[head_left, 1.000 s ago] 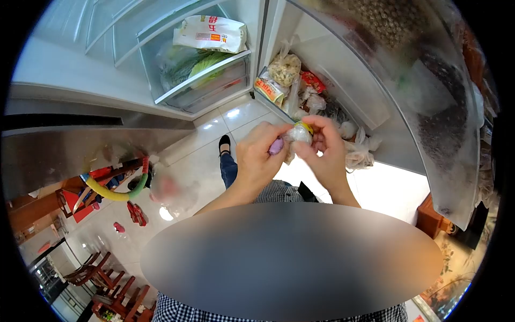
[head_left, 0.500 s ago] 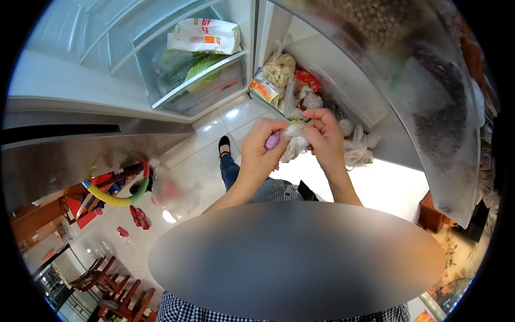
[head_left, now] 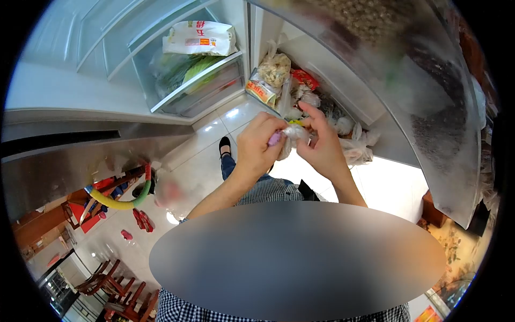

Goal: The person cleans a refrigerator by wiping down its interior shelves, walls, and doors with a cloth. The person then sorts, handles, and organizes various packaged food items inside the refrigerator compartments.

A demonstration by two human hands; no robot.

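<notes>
Our left hand (head_left: 257, 142) is closed round a purple thing (head_left: 274, 139) and pinches the clear bag (head_left: 296, 134) beside it; our right hand (head_left: 323, 146) has thumb and forefinger spread at the bag's other side, and we cannot tell whether they touch it; the bag sits between both hands, a yellow bit (head_left: 295, 123) just beyond; we judge the step in hand to be working the plastic, and the next move calls for a steady left hold and a light right pinch; further out lie a food bag (head_left: 273, 70), a red packet (head_left: 304, 79) and a drawer (head_left: 198, 80) with greens (head_left: 198, 70).
</notes>
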